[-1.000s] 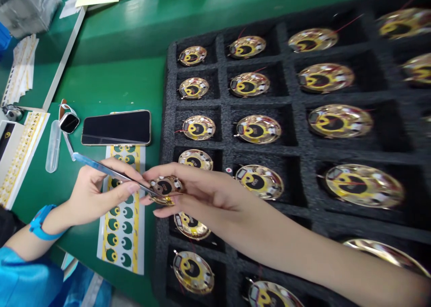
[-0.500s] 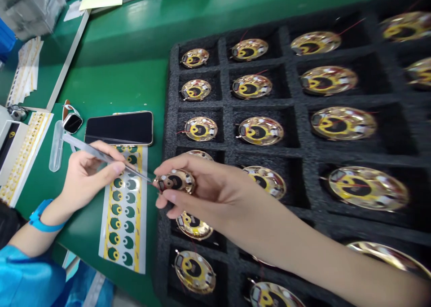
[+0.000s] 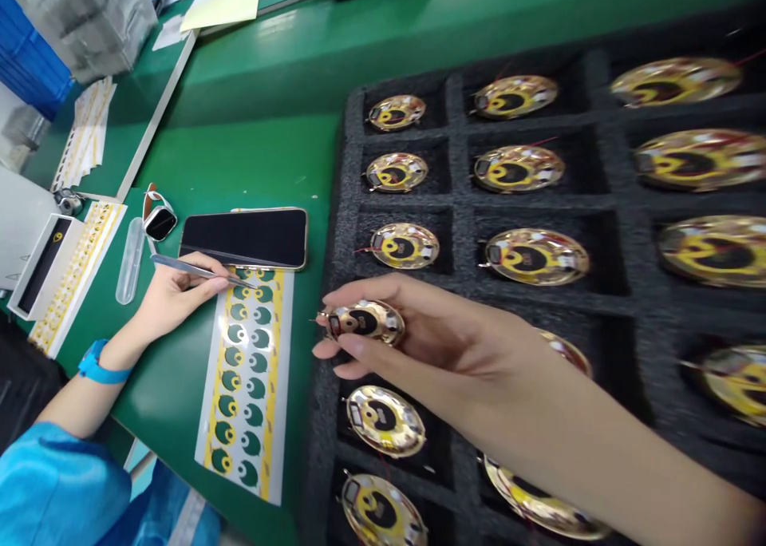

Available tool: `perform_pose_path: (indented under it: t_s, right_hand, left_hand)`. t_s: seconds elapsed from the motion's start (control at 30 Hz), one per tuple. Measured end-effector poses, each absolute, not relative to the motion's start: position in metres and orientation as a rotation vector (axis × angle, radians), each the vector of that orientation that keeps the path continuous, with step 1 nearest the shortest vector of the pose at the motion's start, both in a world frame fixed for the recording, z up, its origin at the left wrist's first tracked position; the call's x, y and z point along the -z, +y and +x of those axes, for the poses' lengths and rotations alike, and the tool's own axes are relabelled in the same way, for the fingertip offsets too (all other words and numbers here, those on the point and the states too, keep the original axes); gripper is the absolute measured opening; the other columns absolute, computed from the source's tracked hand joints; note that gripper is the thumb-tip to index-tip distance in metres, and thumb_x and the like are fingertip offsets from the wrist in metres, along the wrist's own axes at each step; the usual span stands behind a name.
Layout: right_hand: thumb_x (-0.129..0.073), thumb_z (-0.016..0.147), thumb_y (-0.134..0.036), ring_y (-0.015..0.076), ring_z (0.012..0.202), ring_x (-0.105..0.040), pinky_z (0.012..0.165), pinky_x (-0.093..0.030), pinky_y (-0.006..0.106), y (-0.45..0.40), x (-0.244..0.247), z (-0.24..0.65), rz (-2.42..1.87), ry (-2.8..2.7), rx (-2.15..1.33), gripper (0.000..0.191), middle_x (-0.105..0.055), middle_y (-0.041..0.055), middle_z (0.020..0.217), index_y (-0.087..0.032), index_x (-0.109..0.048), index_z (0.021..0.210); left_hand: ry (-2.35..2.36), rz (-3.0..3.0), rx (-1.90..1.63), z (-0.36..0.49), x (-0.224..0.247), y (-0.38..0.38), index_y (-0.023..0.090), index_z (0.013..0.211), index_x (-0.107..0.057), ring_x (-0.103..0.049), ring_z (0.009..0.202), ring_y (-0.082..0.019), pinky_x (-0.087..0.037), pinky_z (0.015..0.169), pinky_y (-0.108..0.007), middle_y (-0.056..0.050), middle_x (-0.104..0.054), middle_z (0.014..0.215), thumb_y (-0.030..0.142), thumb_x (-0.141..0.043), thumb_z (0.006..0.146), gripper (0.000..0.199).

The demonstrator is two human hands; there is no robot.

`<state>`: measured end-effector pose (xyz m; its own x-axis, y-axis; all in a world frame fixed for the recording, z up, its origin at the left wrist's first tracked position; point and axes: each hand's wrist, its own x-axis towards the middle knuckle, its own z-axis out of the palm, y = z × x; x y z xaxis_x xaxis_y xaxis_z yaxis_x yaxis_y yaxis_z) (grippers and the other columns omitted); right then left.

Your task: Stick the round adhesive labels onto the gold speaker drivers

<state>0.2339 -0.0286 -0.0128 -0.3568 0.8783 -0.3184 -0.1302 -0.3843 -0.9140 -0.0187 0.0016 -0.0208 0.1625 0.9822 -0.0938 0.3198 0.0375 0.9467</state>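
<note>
My right hand (image 3: 431, 354) pinches a round gold disc (image 3: 365, 322) with a yellow and black pattern between thumb and fingers, above the black foam tray (image 3: 344, 243). Several similar discs sit in the tray's square cells, some with thin red wires. My left hand (image 3: 176, 297) holds slim metal tweezers (image 3: 191, 268) like a pen. Their tip rests just above the sticker sheet (image 3: 245, 386), which bears rows of green and yellow round stickers. The tweezers are well apart from the disc.
A black smartphone (image 3: 243, 239) lies on the green bench mat beside a smartwatch (image 3: 159, 223) and a clear plastic tube (image 3: 130, 260). A white box (image 3: 45, 267) and sticker strips (image 3: 84, 135) lie at the left. A bagged bundle (image 3: 92, 19) stands at the far left.
The tweezers have moved left, away from the disc, and now sit over the sticker sheet. The right hand still holds the disc. The whole view has shifted as my head moved.
</note>
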Motion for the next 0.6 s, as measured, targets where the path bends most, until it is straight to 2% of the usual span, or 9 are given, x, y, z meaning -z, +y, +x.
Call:
perform_pose_path:
  t_s: [0.4, 0.6]
  right_hand:
    - [-0.067, 0.083, -0.027, 0.0117, 0.075, -0.071, 0.066, -0.062, 0.019, -0.0279, 0.0112, 0.235, -1.158, -1.083, -1.849, 0.01, -0.067, -0.0025, 0.08, -0.025, -0.066, 0.092]
    - [-0.067, 0.083, -0.03, 0.0121, 0.075, -0.071, 0.067, -0.062, 0.019, -0.0277, 0.0113, 0.2349, -1.166, -1.119, -1.846, 0.011, -0.068, -0.0035, 0.078, -0.026, -0.064, 0.093]
  left_hand:
    - [1.32, 1.476, -0.757, -0.0248, 0.0209, 0.0116, 0.013, 0.083, -0.075, -0.07, 0.08, -0.017, -0.055, 0.073, -0.024, -0.009, -0.074, 0.091, 0.037, -0.076, 0.078, 0.025]
    - [1.315, 1.498, -0.742, -0.0242, 0.0207, 0.0124, 0.013, 0.083, -0.075, -0.069, 0.073, -0.014, -0.054, 0.066, -0.021, -0.008, -0.075, 0.089, 0.037, -0.076, 0.078, 0.025]
